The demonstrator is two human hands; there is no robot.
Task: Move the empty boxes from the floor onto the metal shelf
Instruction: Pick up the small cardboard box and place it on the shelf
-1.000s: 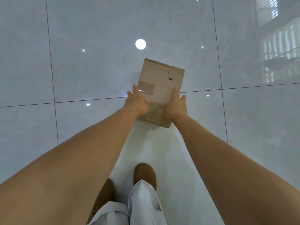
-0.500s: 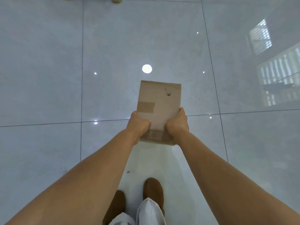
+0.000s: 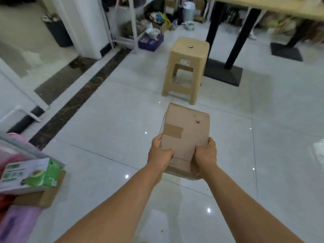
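one plain brown cardboard box point(image 3: 185, 137), with one patch of brown tape and one small torn hole on its upper face, is the only such box in sight. it is held in the air above the glossy white tiled floor point(image 3: 105, 123), just short of one beige plastic stool point(image 3: 186, 67)

two bare hands carry it. the left hand point(image 3: 159, 155) clasps the box's left edge, thumb laid across the top face, fingers wrapped round the side and out of sight. the right hand point(image 3: 206, 154) grips the right edge the same way, thumb on top

beyond the stool stands one light wooden table with black legs point(image 3: 280, 7), and at the top one white metal-framed shelf rack point(image 3: 122, 20), well apart from the box. one green and white printed carton point(image 3: 33, 174) lies at the lower left
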